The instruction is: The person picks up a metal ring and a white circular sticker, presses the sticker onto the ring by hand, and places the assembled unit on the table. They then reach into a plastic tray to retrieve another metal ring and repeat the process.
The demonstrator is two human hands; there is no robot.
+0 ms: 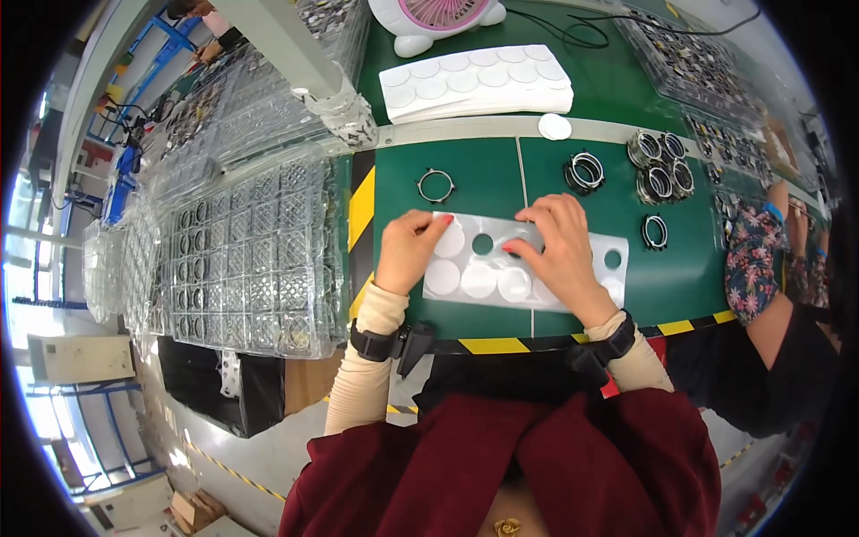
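Observation:
A pale sheet of round white stickers lies on the green work mat in front of me. Green shows through round gaps in it, where stickers are gone. My left hand pinches the sheet's upper left edge between thumb and forefinger. Over the sheet's middle, my right hand has its thumb and forefinger apart, with the thumb tip touching the sheet; I see nothing between them. Its palm hides some stickers. Just beyond the sheet sits a single metal ring with small lugs, like a watch case.
Stacked metal rings and a larger cluster stand at right, near one lone ring. Behind are a stack of sticker sheets, a loose white disc pile and a pink-and-white fan. Clear trays fill the left; a co-worker's arm is at right.

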